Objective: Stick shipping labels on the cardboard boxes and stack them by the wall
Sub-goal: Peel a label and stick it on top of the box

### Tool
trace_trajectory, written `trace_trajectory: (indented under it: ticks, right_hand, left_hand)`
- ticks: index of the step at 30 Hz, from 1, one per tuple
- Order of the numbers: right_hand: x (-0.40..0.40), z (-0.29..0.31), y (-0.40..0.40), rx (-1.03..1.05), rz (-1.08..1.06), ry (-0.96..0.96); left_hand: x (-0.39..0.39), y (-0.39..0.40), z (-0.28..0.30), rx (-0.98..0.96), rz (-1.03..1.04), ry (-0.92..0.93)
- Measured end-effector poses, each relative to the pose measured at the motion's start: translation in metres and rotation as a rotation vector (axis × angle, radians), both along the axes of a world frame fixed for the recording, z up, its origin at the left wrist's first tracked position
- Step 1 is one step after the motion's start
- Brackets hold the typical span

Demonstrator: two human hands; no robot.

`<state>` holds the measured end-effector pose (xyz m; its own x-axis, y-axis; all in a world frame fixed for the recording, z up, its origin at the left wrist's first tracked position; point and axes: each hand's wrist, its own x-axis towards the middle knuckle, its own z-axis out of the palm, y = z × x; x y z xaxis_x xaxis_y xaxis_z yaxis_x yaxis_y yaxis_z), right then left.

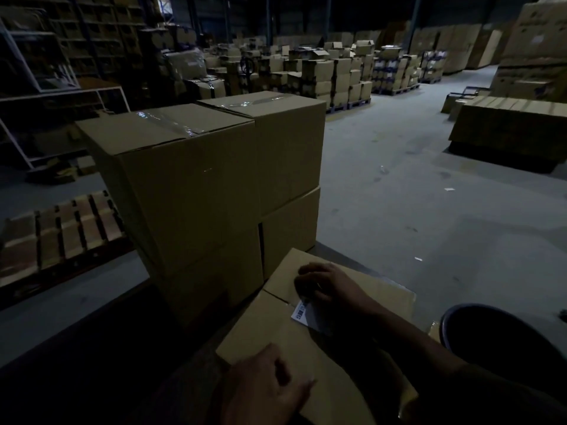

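A brown cardboard box (276,329) lies in front of me at the bottom middle. A white shipping label (302,314) with a barcode lies on its top. My right hand (325,286) lies flat on the box and presses on the label, covering most of it. My left hand (264,384) rests on the box's near left corner with loosely curled fingers. Just beyond stands a stack of taped cardboard boxes (196,185), two high and two wide.
A dark round bin (503,342) stands at the right. A wooden pallet (58,237) lies on the floor at the left, white metal racks (61,96) behind it. Flat cardboard stacks (509,124) sit far right, box pallets (337,78) at the back. Grey floor (414,194) between.
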<state>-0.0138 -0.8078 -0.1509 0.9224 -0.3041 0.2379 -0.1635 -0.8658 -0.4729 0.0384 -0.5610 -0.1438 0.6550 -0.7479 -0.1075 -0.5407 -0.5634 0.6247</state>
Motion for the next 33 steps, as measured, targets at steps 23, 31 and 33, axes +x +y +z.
trace_trajectory:
  ticks: [23,31,33]
  right_hand:
    - [-0.048,-0.029,0.049,-0.008,-0.402,-0.082]
    - [-0.048,-0.028,0.047,0.018,-0.421,-0.053]
    - [-0.049,-0.025,0.049,0.013,-0.428,-0.036]
  left_hand:
    - [0.051,-0.07,-0.031,-0.141,0.095,-0.006]
    - [0.054,-0.066,-0.032,-0.149,0.066,0.068]
    - [0.052,-0.066,-0.032,-0.146,0.078,0.061]
